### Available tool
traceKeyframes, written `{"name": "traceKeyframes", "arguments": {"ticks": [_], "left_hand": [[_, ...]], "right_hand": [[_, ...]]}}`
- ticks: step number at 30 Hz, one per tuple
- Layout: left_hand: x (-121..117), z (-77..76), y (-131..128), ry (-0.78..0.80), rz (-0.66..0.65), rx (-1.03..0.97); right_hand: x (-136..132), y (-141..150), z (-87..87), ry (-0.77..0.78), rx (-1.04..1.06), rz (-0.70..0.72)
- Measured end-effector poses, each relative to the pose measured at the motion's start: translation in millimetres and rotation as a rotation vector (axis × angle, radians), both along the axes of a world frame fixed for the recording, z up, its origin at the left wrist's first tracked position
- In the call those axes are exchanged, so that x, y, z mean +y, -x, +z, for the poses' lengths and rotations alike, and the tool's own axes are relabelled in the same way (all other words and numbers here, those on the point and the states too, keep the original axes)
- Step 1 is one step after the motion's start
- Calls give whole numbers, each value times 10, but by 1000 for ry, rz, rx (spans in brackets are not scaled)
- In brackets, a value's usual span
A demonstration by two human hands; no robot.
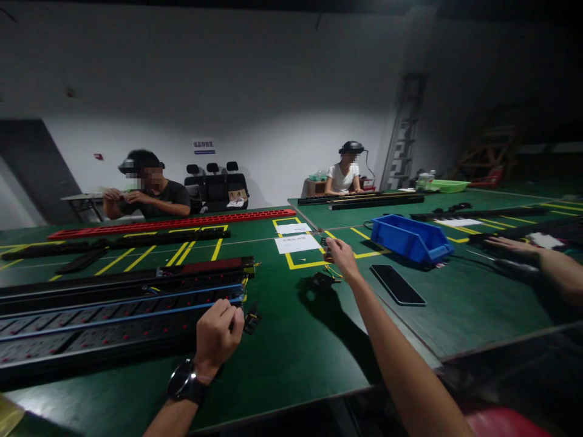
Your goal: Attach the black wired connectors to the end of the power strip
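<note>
My left hand (219, 335), with a watch on its wrist, is closed, its fingers curled at the right end of the long black strips (113, 328). These look like power strips with red dots and blue edges. A small black part (252, 318) shows just beyond its thumb; whether the fingers grip it is unclear. My right hand (340, 257) is closed in a pinch on a small dark part (326, 247) above the table. Below that hand are yellow-green wires (334, 272) and a black piece (322, 280); how they join is too small to tell.
Right of my right hand lie a phone (398, 284) and a blue bin (410, 238). Paper sheets (298, 244) lie ahead, and a red rail (173, 223) farther back. Another person's hand (519, 249) is near a screwdriver (514, 265) at right. Two people sit across the table.
</note>
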State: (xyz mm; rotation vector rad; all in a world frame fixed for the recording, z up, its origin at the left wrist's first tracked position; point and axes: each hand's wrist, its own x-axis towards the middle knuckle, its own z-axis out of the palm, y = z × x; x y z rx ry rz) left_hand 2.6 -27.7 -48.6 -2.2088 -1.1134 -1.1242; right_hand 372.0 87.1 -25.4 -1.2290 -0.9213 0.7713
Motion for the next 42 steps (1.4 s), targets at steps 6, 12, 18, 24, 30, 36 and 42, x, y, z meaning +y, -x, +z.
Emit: {"name": "traceKeyframes", "arguments": {"ticks": [6, 12, 18, 24, 30, 36, 42], "left_hand": [[-6, 4, 4, 11, 4, -2], [4, -3, 7, 7, 6, 0], [-3, -1, 4, 36, -6, -24], [-17, 13, -9, 44, 7, -27], [-15, -8, -6, 24, 14, -2], [-20, -3, -6, 33, 20, -2], [-17, 4, -10, 34, 27, 10]], "right_hand": [[31, -43, 29, 105, 557, 146], [-14, -58, 36, 146, 651, 223], [6, -72, -3, 165, 544, 185], [27, -88, -25, 174, 569, 163], [42, -89, -42, 176, 605, 127], [50, -69, -70, 155, 576, 117], [64, -2, -69, 108, 547, 40]]}}
